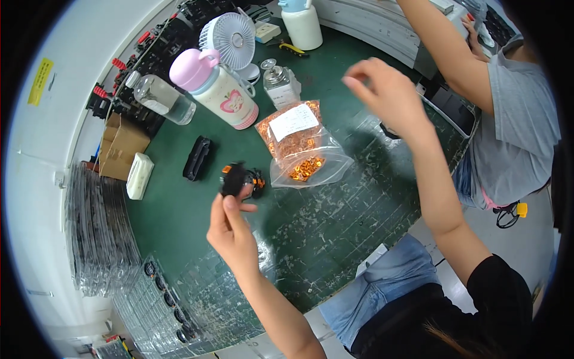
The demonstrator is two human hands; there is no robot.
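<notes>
Over the left side of the worn green tabletop (pixel 359 209), the left hand (pixel 232 230) pinched a small, blurred black piece (pixel 233 179), long axis running roughly near to far. To its right lay a clear plastic bag (pixel 336 170) of shiny orange bits (pixel 308 169), its near end closer to this hand. Farther right, the right hand (pixel 388 99) hung with curled fingers, contents impossible to tell.

One black tray (pixel 197 159), one fan (pixel 227 42), perhaps five rings (pixel 169 298).

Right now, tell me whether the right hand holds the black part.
No: the left hand holds the black part; the right hand is well apart from it.
</notes>
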